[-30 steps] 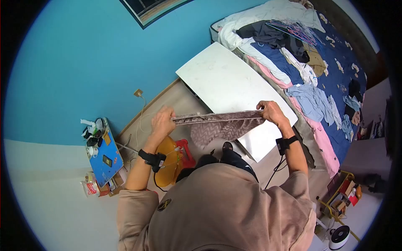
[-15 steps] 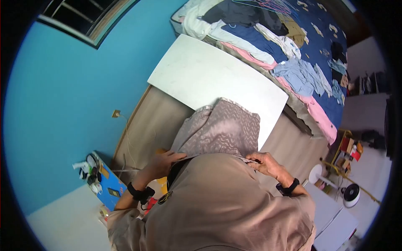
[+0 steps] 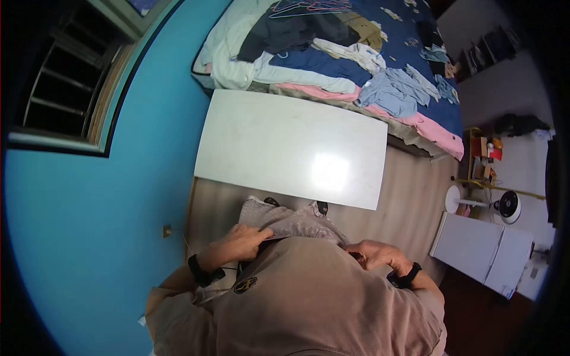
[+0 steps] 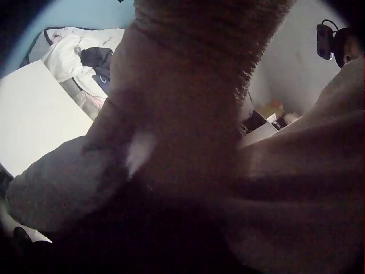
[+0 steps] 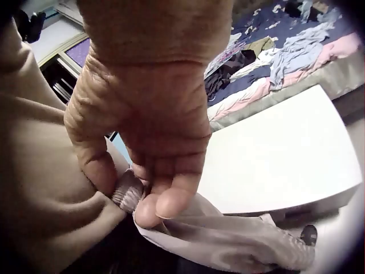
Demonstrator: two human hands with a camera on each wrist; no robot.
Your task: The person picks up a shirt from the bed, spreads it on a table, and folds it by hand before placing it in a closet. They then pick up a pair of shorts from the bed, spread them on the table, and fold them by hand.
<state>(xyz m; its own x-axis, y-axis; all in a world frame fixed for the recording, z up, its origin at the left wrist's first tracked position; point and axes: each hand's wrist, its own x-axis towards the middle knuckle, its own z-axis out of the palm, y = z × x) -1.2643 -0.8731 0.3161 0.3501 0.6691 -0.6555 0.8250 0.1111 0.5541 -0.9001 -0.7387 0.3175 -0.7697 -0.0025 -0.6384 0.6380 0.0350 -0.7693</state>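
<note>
A pair of mauve-grey patterned shorts point(image 3: 297, 222) hangs against the person's belly, its two leg ends pointing toward the white table. My left hand point(image 3: 242, 242) holds one side of the waist edge; in the left wrist view its fingers are lost in shadow below the wrist. At the other side, my right hand point(image 3: 375, 254) grips the waist. The right wrist view shows its thumb and fingertips pinching the gathered waistband point(image 5: 130, 191), close against the beige shirt point(image 5: 45, 188). Cloth drapes away below those fingers.
A white table point(image 3: 267, 142) stands just ahead, against a bed point(image 3: 409, 127) strewn with clothes and hangers point(image 3: 309, 7). On the left is a blue wall point(image 3: 142, 178) with a barred window. A white fan point(image 3: 507, 206) and a pale cabinet point(image 3: 469, 246) are at right.
The shorts came down from being stretched out over the table to the belly, and now hang lower and closer. Both hands moved in toward the body, and the head view turned.
</note>
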